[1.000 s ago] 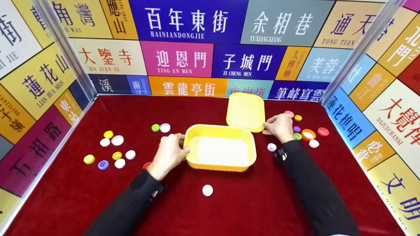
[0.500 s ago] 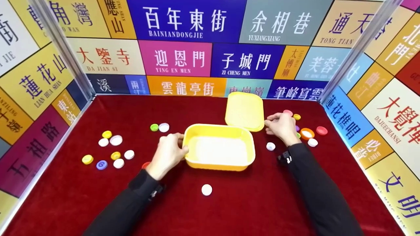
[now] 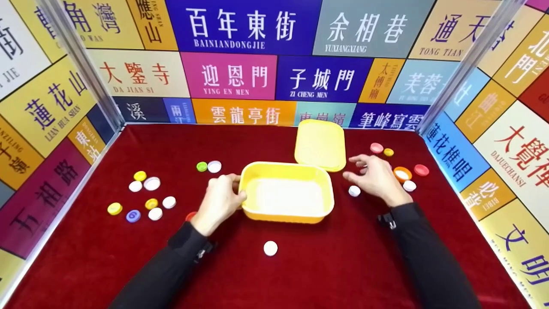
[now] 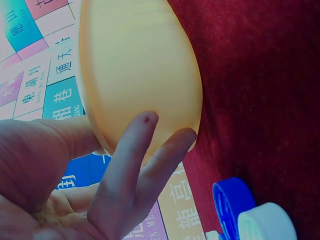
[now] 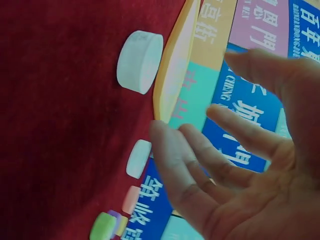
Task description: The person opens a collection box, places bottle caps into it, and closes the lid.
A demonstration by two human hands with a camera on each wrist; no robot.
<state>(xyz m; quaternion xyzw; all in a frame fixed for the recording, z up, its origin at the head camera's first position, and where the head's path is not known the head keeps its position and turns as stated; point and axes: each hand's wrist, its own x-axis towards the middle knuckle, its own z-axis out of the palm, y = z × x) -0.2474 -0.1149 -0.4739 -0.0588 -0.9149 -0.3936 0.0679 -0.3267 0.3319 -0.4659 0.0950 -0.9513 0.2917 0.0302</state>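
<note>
One Hand on the Box, One Hand Free

Grips the box (image 3: 285,218) by its left end, mid-cloth (image 3: 326,274), pinching the wall in the left hand (image 3: 218,199). Holds nothing in the right hand (image 3: 375,176), thumb and fingers parted, near the lid (image 3: 320,146) behind the box. Might nudge the lid or knock the white cap (image 3: 354,191) away with one low sweep of those fingers, both being so close. Might also twist or tip the box, seemingly light, by pulling hard at one end only. Could drag the red cap (image 3: 190,216), partly hidden at the left wrist, with a careless sleeve (image 3: 184,246). Scattered farther out: left-side caps (image 3: 152,183), right-side caps (image 3: 421,170); beyond, sign-covered walls (image 3: 229,75).
</note>
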